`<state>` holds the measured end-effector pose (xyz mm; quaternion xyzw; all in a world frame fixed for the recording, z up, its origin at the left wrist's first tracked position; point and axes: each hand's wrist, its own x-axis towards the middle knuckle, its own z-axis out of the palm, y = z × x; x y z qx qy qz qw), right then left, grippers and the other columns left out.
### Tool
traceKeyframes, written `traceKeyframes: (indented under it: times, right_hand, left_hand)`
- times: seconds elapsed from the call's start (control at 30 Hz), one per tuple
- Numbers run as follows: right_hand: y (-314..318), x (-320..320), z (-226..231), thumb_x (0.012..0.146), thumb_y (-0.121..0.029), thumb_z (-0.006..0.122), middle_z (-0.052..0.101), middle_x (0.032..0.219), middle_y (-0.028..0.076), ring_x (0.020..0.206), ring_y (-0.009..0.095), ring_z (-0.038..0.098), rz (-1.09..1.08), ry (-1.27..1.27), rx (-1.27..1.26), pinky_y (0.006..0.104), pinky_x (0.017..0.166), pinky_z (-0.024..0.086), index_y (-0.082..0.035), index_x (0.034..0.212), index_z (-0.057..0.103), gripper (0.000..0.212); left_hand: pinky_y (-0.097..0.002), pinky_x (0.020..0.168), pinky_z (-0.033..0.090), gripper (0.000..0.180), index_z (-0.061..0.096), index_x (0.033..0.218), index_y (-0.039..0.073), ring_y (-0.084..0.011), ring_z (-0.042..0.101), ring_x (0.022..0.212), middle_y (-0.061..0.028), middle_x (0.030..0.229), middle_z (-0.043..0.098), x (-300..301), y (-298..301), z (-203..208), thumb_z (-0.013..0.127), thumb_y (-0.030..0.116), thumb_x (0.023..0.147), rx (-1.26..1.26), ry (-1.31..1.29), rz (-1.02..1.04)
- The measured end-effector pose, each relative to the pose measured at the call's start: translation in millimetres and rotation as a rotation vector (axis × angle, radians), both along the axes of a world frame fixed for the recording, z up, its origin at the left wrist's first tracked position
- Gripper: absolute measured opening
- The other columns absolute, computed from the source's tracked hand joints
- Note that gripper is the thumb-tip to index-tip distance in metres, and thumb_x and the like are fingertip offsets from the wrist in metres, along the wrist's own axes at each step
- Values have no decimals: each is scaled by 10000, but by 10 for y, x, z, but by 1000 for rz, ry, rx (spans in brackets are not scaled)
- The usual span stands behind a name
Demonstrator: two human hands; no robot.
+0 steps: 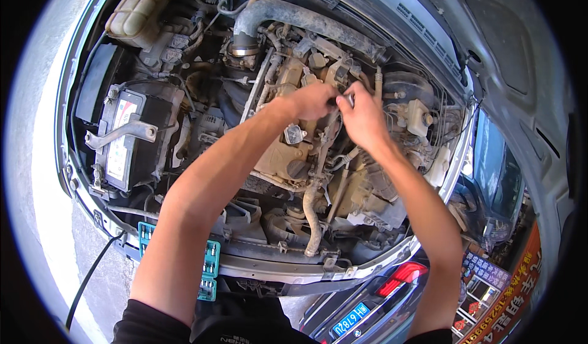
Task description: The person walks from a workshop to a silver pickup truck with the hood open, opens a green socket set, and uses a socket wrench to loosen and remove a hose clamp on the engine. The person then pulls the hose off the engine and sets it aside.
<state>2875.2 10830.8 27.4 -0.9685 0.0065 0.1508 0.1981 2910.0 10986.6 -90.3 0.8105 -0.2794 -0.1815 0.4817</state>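
Observation:
Both my arms reach over the open engine bay toward the far side of the dusty engine (278, 160). My left hand (315, 101) is closed, its fingers curled round a small dark part that I cannot make out. Right beside it, my right hand (362, 114) pinches a small metallic piece (350, 100), perhaps the end of a tool; its kind is not clear. The two hands nearly meet above the engine top. Below my left hand a square, silvery part (294, 134) sits on the engine cover, with a round dark cap (298, 170) nearer to me.
A thick grey intake hose (306, 17) curves behind my hands. To the left are a battery (138, 136) under a metal bracket and a coolant tank (139, 10). A teal socket set (211, 259) lies by the front edge. The raised hood (514, 56) stands at right.

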Motion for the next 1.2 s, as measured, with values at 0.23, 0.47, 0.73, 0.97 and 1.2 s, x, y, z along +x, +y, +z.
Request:
traceKeyframes:
  times: [0.23, 0.47, 0.73, 0.97, 1.2]
  right_hand:
    - [312, -165, -91, 1075, -418, 656, 760, 970, 323, 938, 527, 746, -175, -183, -176, 617, 790, 567, 8, 1174, 578, 444]
    - [183, -27, -368, 997, -413, 683, 781, 864, 173, 794, 456, 745, -49, -502, -304, 594, 668, 539, -128, 919, 681, 296]
    - [-20, 123, -436, 954, -381, 720, 744, 800, 158, 776, 478, 707, 45, -530, -219, 594, 636, 497, -130, 898, 651, 266]
    - [-152, 183, -481, 930, -295, 727, 716, 720, 106, 681, 379, 713, 265, -650, -100, 520, 581, 512, -128, 822, 638, 218]
    - [-36, 769, -329, 931, -348, 726, 678, 652, 152, 648, 380, 703, 766, -493, -48, 493, 626, 562, -66, 750, 683, 339]
  left_hand:
    - [-556, 888, 598, 148, 735, 968, -46, -492, 735, 969, -295, 956, 758, -222, -42, -44, 695, 47, 860, 0, -112, 150]
    - [-548, 849, 614, 155, 751, 945, -31, -478, 745, 891, -286, 889, 750, -370, -248, -155, 713, 56, 822, 18, -66, 396]
    - [-555, 828, 598, 214, 746, 1038, -6, -475, 736, 865, -271, 882, 750, -340, -308, -202, 758, 109, 858, -12, -65, 453]
    - [-566, 827, 598, 128, 738, 943, 11, -476, 739, 895, -265, 884, 755, -424, -293, -171, 738, 119, 876, -75, -138, 502]
    - [-530, 709, 596, 157, 739, 808, -45, -506, 709, 769, -298, 792, 705, -431, -299, -137, 759, 99, 867, -154, -44, 715]
